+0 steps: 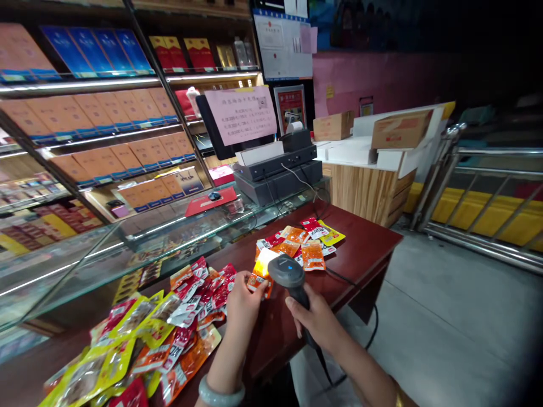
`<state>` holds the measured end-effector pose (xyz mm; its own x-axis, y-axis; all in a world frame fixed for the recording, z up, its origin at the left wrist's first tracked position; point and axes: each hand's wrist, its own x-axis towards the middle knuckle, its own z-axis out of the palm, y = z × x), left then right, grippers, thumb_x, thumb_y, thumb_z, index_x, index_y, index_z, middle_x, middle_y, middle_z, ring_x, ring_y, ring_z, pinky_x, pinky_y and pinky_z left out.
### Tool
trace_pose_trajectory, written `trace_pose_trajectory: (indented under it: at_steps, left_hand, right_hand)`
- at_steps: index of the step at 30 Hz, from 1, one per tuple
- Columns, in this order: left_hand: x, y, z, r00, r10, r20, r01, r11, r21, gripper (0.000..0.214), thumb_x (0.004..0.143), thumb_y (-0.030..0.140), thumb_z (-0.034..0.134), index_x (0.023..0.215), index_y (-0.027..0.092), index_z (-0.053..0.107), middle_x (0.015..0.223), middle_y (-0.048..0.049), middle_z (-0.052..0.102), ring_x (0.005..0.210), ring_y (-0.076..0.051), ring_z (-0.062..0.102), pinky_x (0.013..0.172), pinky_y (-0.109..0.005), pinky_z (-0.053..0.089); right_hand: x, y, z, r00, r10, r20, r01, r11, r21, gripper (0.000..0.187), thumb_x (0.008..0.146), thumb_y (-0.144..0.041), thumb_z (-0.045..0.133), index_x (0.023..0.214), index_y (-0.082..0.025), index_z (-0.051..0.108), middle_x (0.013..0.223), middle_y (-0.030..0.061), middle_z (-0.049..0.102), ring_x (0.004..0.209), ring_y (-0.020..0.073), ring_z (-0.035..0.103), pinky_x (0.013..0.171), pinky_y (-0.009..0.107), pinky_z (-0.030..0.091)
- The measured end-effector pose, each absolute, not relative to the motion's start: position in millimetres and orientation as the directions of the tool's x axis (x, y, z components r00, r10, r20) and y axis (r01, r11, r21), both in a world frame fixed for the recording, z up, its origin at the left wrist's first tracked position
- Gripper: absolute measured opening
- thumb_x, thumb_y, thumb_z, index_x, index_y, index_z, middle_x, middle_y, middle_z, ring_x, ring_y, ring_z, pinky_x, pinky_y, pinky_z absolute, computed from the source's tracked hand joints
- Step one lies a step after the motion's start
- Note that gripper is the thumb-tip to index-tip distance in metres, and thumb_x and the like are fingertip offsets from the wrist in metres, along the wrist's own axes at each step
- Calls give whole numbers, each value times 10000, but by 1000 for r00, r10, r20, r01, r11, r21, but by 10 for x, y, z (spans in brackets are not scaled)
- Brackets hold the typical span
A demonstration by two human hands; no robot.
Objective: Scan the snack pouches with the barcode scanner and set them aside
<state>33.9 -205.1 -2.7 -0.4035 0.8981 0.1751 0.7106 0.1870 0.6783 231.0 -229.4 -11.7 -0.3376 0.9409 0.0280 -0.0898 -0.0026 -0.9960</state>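
Note:
My left hand [245,302] pinches an orange snack packet [259,280] by its lower edge, above the dark red table. A bright patch of light from the scanner washes out the packet's upper part. In my right hand [313,316] is a black handheld barcode scanner [287,272], fingers wrapped round its handle and its head turned toward the packet. A large heap of red, yellow and orange snack packets [186,305] lies left of my left hand. Beyond the scanner is a smaller group of snack packets [313,253].
The scanner's black cable [373,328] loops past the table's right edge. A glass display counter [139,249] borders the table's far side, bearing a mouse [214,196] and a cash drawer [280,178] with a receipt printer [296,138]. Metal railings [487,226] stand right.

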Motion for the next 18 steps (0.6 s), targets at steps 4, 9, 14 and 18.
trace_pose_trajectory:
  at_steps: [4, 9, 14, 18]
  left_hand:
    - [247, -2173, -31, -426, 887, 176, 721, 216, 658, 334, 783, 438, 677, 1013, 243, 533, 832, -32, 718, 756, -249, 695, 696, -310, 448]
    - [76, -2297, -49, -485, 870, 93, 681, 308, 665, 378, 800, 474, 665, 1073, 241, 547, 837, -37, 736, 774, -266, 708, 697, -327, 460]
    - [-334, -2429, 72, -667, 742, 65, 636, 521, 569, 510, 836, 538, 607, 1217, 204, 546, 966, -110, 762, 914, -327, 729, 772, -380, 500]
    - [-832, -2542, 173, -754, 620, 217, 648, 646, 403, 594, 862, 621, 515, 1259, 182, 560, 1113, -182, 744, 1098, -391, 694, 897, -460, 503]
  right_hand:
    - [2191, -2338, -119, -390, 920, 44, -100, 5, -995, 470, 879, -669, 636, 942, -218, 519, 496, -114, 471, 378, 92, 448, 423, 213, 386]
    - [2111, -2395, -153, -414, 910, 37, -61, 12, -998, 462, 886, -657, 642, 946, -213, 533, 485, -115, 464, 391, 99, 455, 442, 221, 398]
    - [2128, -2394, -218, -417, 908, 38, -65, 12, -998, 463, 884, -651, 635, 973, -209, 531, 499, -112, 477, 402, 101, 459, 447, 223, 394]
    - [2165, -2371, -238, -399, 917, 5, -39, -12, -999, 442, 875, -632, 632, 930, -216, 495, 494, -114, 483, 397, 102, 471, 445, 220, 396]
